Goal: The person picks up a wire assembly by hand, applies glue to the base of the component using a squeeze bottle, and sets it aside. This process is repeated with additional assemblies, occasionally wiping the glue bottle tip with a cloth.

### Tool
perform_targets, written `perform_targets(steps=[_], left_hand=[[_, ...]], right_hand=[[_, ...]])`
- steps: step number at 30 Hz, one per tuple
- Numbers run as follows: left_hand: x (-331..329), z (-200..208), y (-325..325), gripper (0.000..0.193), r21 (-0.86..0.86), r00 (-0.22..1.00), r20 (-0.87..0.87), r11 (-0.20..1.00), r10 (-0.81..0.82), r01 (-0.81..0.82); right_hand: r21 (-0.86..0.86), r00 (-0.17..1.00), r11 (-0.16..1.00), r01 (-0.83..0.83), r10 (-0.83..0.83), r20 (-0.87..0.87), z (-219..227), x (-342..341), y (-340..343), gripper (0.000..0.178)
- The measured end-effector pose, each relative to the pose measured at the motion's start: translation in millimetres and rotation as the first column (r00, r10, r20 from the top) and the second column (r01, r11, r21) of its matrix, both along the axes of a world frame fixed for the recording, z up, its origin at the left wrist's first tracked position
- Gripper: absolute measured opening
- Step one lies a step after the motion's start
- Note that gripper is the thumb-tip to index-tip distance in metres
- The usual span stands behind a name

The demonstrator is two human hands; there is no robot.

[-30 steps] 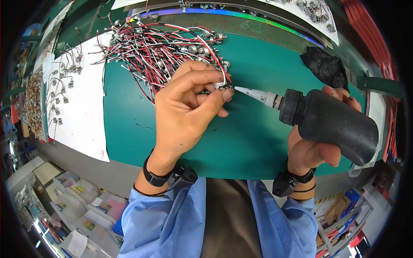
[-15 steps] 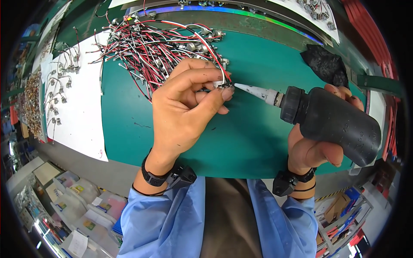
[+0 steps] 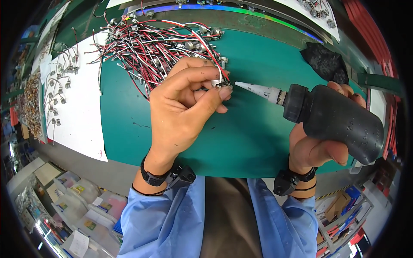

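Note:
My left hand (image 3: 183, 101) pinches a small wired potentiometer (image 3: 220, 84) between thumb and fingers, with red, white and black wires rising from it. Part of its body is covered by my fingertips. In my right hand (image 3: 316, 148) lies a black squeeze bottle (image 3: 342, 120), tilted on its side. Its pale tapered nozzle (image 3: 258, 91) points left at the potentiometer, with a small gap between tip and part. Dark smudges mark my fingertips. Just beyond my left hand spreads a tangled pile of similar wired potentiometers (image 3: 148, 49).
A green mat (image 3: 258, 142) covers the bench. White paper (image 3: 81, 116) at the left carries several wired parts (image 3: 60, 84). A crumpled black cloth (image 3: 325, 62) sits at the far right. Behind runs a raised ledge (image 3: 258, 23). Plastic boxes (image 3: 92, 202) stand at the lower left.
The bottle and its nozzle have shifted slightly right, widening the gap to the potentiometer a little. My left hand has drifted slightly left, keeping its pinch.

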State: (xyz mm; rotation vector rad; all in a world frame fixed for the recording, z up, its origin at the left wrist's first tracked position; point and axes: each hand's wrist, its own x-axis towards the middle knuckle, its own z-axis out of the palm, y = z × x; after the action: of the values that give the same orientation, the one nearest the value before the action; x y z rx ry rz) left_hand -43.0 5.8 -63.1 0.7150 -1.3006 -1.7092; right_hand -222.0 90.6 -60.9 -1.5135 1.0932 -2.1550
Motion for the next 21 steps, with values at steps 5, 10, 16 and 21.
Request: perform_targets(steps=[5,10,16,21], left_hand=[[-1,0,1,0.019,0.000,1.000,0.006,1.000,0.010,-0.010],[-2,0,1,0.019,-0.003,1.000,0.018,1.000,0.012,-0.012],[-2,0,2,0.019,-0.010,1.000,0.029,1.000,0.008,-0.008],[-2,-1,2,0.019,-0.017,0.999,0.035,1.000,0.006,-0.005]], right_hand=[[-0.038,0.996,0.997,-0.074,0.071,-0.054,1,0,-3,0.088],[-0.034,0.995,0.999,-0.024,0.020,-0.101,1,0,-4,0.088],[-0.021,0.994,0.999,-0.028,0.026,-0.106,-1,-5,0,0.090],[-0.265,0.948,0.917,-0.298,0.316,0.027,-13,-2,-15,0.092]])
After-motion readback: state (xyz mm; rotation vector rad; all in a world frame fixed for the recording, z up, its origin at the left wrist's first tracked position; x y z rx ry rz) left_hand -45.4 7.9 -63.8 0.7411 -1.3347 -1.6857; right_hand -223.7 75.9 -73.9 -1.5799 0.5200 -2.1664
